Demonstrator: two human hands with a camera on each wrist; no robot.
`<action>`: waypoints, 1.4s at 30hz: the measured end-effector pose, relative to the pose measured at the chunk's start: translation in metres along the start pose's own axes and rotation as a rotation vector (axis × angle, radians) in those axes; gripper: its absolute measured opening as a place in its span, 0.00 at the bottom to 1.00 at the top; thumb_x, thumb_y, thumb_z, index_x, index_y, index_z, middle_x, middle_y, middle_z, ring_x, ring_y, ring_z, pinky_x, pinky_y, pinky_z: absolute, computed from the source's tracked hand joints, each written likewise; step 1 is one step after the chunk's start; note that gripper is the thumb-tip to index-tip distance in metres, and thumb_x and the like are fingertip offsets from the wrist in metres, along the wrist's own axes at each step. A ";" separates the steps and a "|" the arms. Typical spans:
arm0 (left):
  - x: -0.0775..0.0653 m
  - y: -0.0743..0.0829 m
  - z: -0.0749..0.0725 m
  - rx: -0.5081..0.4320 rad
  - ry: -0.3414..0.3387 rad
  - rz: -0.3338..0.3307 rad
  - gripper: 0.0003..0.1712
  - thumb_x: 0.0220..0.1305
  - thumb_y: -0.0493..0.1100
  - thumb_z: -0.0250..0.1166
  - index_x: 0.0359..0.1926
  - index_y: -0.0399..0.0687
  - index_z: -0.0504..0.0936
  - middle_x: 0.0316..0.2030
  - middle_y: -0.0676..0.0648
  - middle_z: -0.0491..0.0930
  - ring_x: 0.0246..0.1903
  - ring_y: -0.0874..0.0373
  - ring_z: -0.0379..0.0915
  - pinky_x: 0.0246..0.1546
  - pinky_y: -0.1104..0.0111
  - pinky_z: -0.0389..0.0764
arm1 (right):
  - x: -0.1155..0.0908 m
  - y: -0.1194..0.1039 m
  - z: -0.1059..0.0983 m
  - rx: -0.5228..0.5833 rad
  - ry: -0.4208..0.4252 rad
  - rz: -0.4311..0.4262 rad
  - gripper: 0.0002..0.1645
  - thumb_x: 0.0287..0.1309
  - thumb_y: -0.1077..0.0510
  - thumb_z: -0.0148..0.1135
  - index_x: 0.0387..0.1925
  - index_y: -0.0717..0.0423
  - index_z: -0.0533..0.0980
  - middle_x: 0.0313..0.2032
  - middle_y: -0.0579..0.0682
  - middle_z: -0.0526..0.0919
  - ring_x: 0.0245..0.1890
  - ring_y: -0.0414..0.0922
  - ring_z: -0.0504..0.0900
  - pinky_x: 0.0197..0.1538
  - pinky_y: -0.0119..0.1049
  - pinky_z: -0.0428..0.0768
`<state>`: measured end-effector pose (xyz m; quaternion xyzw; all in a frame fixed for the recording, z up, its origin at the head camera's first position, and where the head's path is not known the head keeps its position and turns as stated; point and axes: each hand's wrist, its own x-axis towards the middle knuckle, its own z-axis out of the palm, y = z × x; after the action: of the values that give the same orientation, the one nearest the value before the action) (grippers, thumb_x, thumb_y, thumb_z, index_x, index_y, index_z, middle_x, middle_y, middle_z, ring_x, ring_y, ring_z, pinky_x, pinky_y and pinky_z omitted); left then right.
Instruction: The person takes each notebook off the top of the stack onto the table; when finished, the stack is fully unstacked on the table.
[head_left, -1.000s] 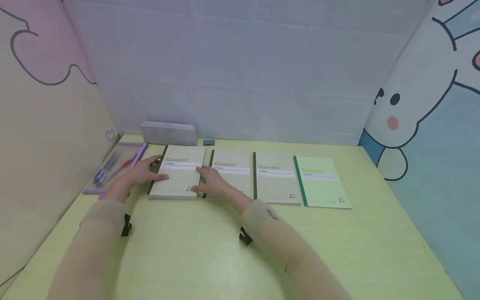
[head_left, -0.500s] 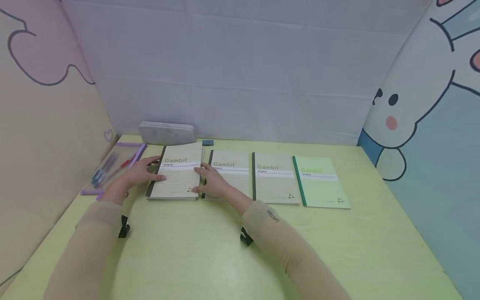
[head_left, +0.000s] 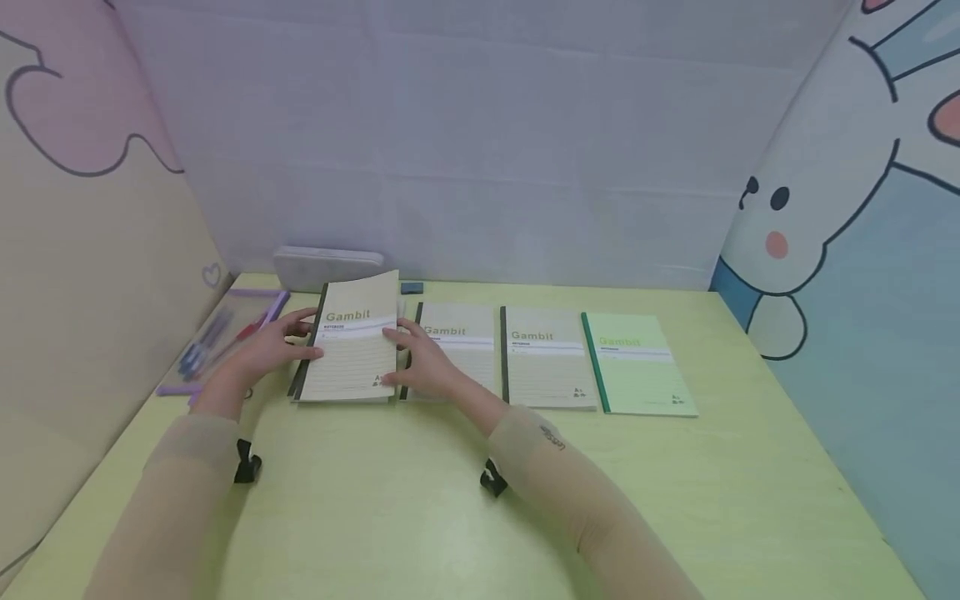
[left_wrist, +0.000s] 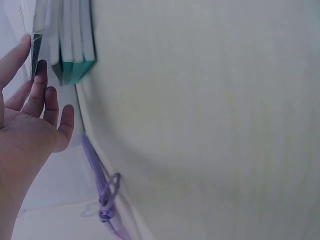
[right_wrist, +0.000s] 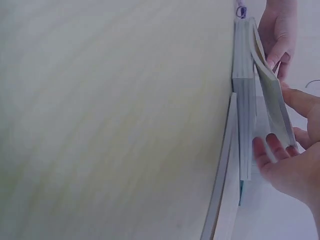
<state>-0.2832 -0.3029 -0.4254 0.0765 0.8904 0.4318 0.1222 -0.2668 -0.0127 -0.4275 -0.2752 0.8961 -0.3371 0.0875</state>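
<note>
At the left of the row, a cream "Gambit" notebook (head_left: 352,342) with a dark spine is raised off a stack of notebooks (right_wrist: 243,105), its right side tilted higher. My left hand (head_left: 264,354) pinches the spine edge between thumb and fingers. On the opposite edge, my right hand (head_left: 426,360) holds the notebook with thumb and fingers. The right wrist view shows a gap between this notebook and the stack, with some right fingers below it. Green spines show on part of the stack in the left wrist view.
Two more cream notebooks (head_left: 551,375) and a green notebook (head_left: 647,371) lie to the right. A clear pouch with purple edging (head_left: 281,305) and pens inside lies at the left. A grey case (head_left: 327,269) and a small dark-blue block (head_left: 412,288) stand along the back wall.
The top notebook has come up off the stack, its right and far side rising most. Both hands have kept hold of its edges and moved only slightly.
</note>
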 end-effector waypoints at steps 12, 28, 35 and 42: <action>-0.008 0.023 -0.008 0.117 0.131 0.198 0.52 0.55 0.40 0.70 0.74 0.48 0.47 0.51 0.31 0.72 0.53 0.39 0.66 0.54 0.48 0.63 | -0.011 -0.009 -0.016 0.354 0.092 -0.041 0.44 0.51 0.69 0.67 0.68 0.52 0.62 0.68 0.53 0.56 0.43 0.39 0.77 0.45 0.24 0.77; -0.049 0.051 -0.015 0.213 0.102 0.202 0.52 0.53 0.47 0.72 0.73 0.57 0.51 0.43 0.42 0.77 0.42 0.49 0.67 0.47 0.53 0.65 | -0.038 -0.033 -0.022 0.179 0.125 -0.113 0.38 0.54 0.59 0.68 0.66 0.49 0.65 0.62 0.53 0.66 0.34 0.38 0.78 0.36 0.23 0.75; -0.072 0.051 -0.012 0.305 0.038 0.234 0.50 0.51 0.54 0.72 0.72 0.57 0.56 0.37 0.48 0.80 0.38 0.53 0.72 0.36 0.65 0.71 | -0.051 -0.036 -0.015 -0.004 0.063 -0.113 0.40 0.53 0.55 0.69 0.67 0.50 0.64 0.44 0.50 0.74 0.33 0.44 0.75 0.33 0.24 0.69; -0.088 0.039 -0.003 0.339 -0.031 0.258 0.50 0.48 0.56 0.73 0.70 0.58 0.59 0.31 0.56 0.78 0.37 0.58 0.74 0.43 0.59 0.73 | -0.063 -0.038 0.002 -0.071 -0.039 -0.038 0.47 0.47 0.51 0.73 0.68 0.49 0.62 0.54 0.47 0.76 0.42 0.40 0.75 0.44 0.26 0.71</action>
<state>-0.1981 -0.3024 -0.3796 0.2158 0.9311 0.2869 0.0647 -0.1973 -0.0022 -0.4059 -0.3014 0.9004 -0.3011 0.0885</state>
